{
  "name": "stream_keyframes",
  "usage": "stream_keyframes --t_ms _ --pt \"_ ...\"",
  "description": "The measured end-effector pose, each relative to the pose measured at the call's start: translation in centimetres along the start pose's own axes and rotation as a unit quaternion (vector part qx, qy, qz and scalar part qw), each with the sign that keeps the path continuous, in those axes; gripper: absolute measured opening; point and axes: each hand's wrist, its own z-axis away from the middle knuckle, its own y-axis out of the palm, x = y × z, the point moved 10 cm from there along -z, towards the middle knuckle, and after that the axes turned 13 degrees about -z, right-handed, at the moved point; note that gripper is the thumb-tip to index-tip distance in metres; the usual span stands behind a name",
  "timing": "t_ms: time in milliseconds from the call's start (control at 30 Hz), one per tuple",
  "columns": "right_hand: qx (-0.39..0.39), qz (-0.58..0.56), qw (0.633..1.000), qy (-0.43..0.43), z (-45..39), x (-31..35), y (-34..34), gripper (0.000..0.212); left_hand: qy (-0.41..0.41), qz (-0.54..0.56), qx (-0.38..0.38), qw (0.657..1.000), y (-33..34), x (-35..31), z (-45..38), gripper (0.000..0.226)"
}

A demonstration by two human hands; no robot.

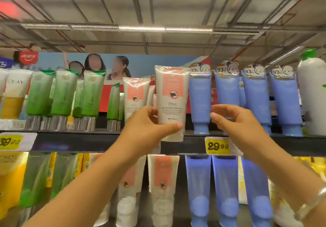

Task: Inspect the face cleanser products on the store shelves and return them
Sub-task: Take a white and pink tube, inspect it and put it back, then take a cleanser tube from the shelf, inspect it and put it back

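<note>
We have the white-and-pink cleanser tube (pixel 172 101) upright before the top shelf edge (pixel 109 141), label toward us, likely for reading. Our left hand (pixel 150 126) grips its lower part, thumb in front. Our right hand (pixel 234 121) hovers beside it, fingers loosely curled, holding nothing. A matching tube (pixel 135 98) and blue tubes (pixel 200 101) flank the gap, crowding the return.

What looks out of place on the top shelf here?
Only the white tube with the pink label: the left hand holds it in front of the shelf edge, off its row. The right hand holds nothing.
</note>
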Motion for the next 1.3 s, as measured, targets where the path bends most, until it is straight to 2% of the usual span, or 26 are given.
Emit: stream_keyframes --t_ms 133,300,533,800,1033,1200,1300 --pt "0.002 0.108 0.994 -0.001 -1.7 -1.0 0.1 0.043 0.017 -0.039 0.007 0.999 0.1 0.4 -3.2 0.029" --pt "0.001 0.151 0.988 -0.003 -2.6 -1.9 1.5 0.027 -0.002 -0.087 0.03 0.996 1.4 2.3 -5.3 0.025" --pt "0.004 0.193 0.981 0.007 -3.7 -2.6 2.4 0.037 -0.023 -0.152 0.067 0.986 1.7 3.3 -6.4 0.027" --pt "-0.009 0.194 0.981 0.018 -4.2 -2.9 2.8 0.039 0.005 -0.198 0.029 0.98 1.9 3.1 -6.5 0.036" --pt "-0.013 0.168 0.986 0.007 -4.1 -2.6 2.9 0.032 0.013 -0.212 -0.004 0.977 2.2 3.2 -6.9 0.044" --pt "-0.032 0.116 0.992 -0.043 -3.3 -1.1 3.1 0.031 0.012 -0.209 -0.012 0.978 2.1 3.1 -6.8 0.045" --pt "-0.04 0.071 0.993 -0.079 -2.6 0.4 3.1 0.034 0.015 -0.215 -0.06 0.975 1.0 2.4 -5.8 0.047"
